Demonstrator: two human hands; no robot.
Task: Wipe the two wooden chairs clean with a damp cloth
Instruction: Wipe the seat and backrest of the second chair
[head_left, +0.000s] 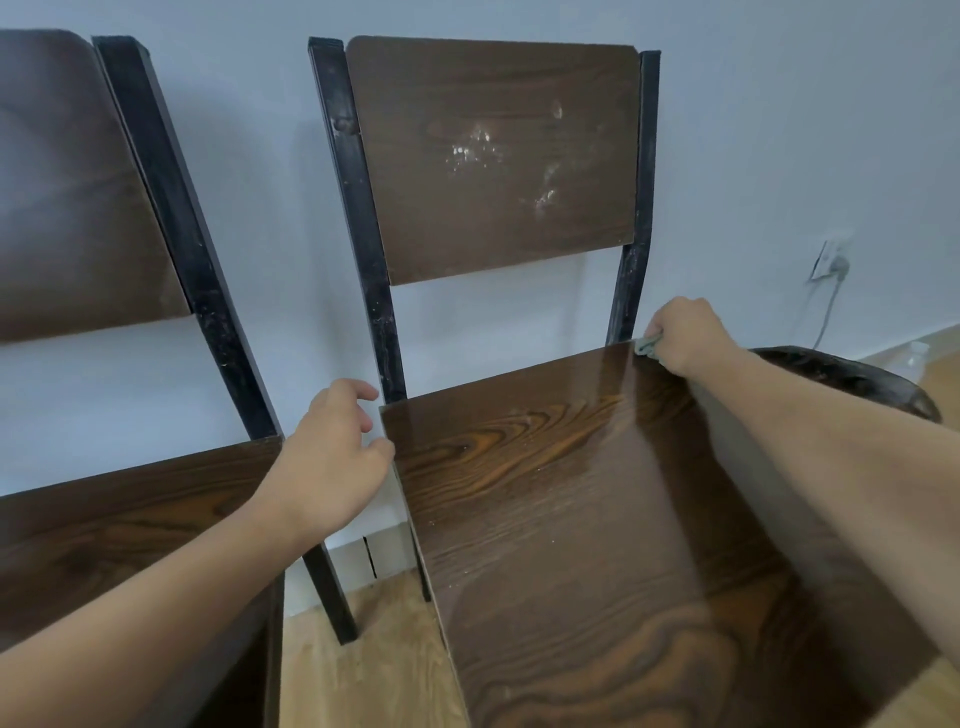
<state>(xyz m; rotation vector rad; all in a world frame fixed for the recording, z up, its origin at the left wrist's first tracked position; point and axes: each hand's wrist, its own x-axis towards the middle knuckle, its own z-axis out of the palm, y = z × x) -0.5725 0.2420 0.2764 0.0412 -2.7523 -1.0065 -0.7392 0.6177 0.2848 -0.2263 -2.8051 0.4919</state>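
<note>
Here, right hand (685, 332) fingers pinched the damp cloth (648, 344) at the seat (571, 493) corner for wiping; left hand (332, 457), fingers loosely spread, steadied its edge.

No readable text, label, brand, number or sign anywhere in view. Right chair (519, 415): backrest and seat carry wood grain and pale smudges only, no lettering. Left chair (78, 208), just beside it: plain panels, nothing printed. Wall socket (831, 257), to the right of the right chair's backrest: too small and blurred to show any marking.
</note>
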